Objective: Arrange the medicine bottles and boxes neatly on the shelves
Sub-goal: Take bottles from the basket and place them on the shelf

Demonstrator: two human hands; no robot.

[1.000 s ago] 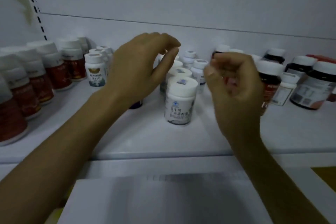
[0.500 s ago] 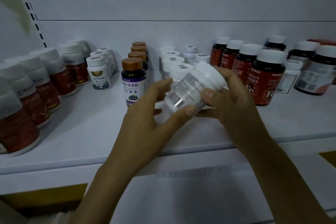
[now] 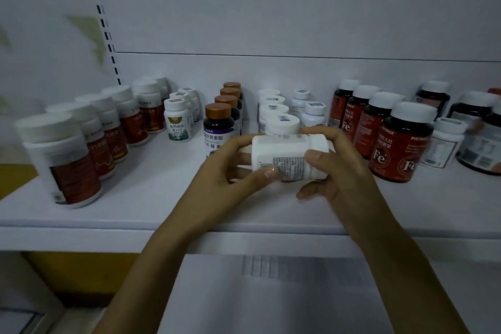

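Your held bottle point(image 3: 288, 156) white with grey fine print, shelf point(image 3: 151, 192) plain white, left row of bottles point(image 3: 81, 149) white caps over red labels, copper-capped bottles point(image 3: 219, 123) dark with purple-and-white label, right bottles point(image 3: 401, 144) dark, red labels, white "Fe"

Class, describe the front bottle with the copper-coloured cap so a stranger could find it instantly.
Start at the white shelf and its bottle rows. Find the row of dark bottles running back, left of the left hand. The front dark bottle with the purple label is nearest; only this row has copper caps.
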